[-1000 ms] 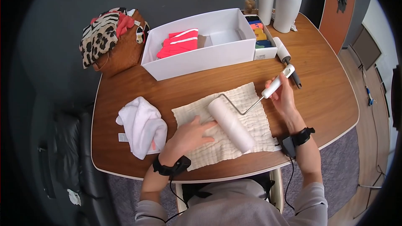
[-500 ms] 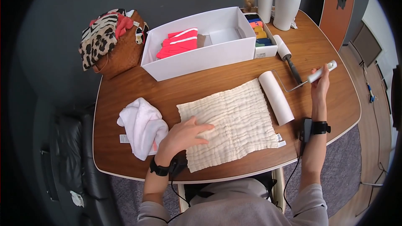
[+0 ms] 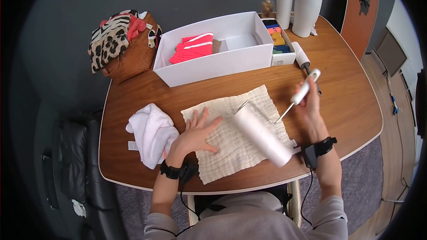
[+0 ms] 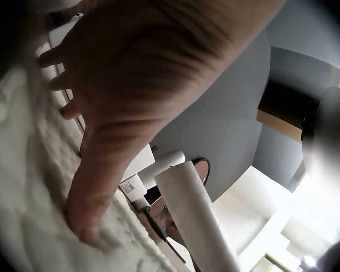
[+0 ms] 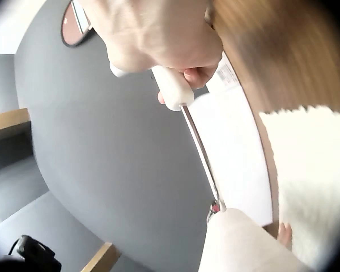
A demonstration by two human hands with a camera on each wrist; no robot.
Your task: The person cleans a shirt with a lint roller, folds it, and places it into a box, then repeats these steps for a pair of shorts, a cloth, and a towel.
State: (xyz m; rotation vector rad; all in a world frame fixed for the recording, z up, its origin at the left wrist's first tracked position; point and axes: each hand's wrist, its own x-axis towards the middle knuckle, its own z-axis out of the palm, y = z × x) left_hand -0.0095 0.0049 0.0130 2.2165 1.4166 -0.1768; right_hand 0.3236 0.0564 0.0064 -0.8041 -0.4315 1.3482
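Observation:
My right hand (image 3: pixel 310 109) grips the white handle (image 5: pixel 174 89) of a large lint roller (image 3: pixel 263 135). Its white sticky cylinder, carried on a thin metal rod, slants over the right part of a cream crinkled gauze cloth (image 3: pixel 224 162). In the left wrist view the cylinder (image 4: pixel 195 218) appears raised above the cloth. With fingers spread, my left hand (image 3: pixel 195 137) presses on the cloth's left side. A crumpled white towel (image 3: pixel 153 133) with a tag lies left of that hand.
A white box (image 3: pixel 218 64) with folded red clothing stands at the back, beside a smaller box (image 3: pixel 283 58) of rolled coloured items. A second lint roller (image 3: pixel 301 54) lies right of them. Behind are a white vase (image 3: pixel 308 4) and a brown basket (image 3: pixel 135 60) of clothes.
The lint roller swung right off the cloth, then came back left over it with my right hand. My left hand shifted slightly up and left and spread its fingers.

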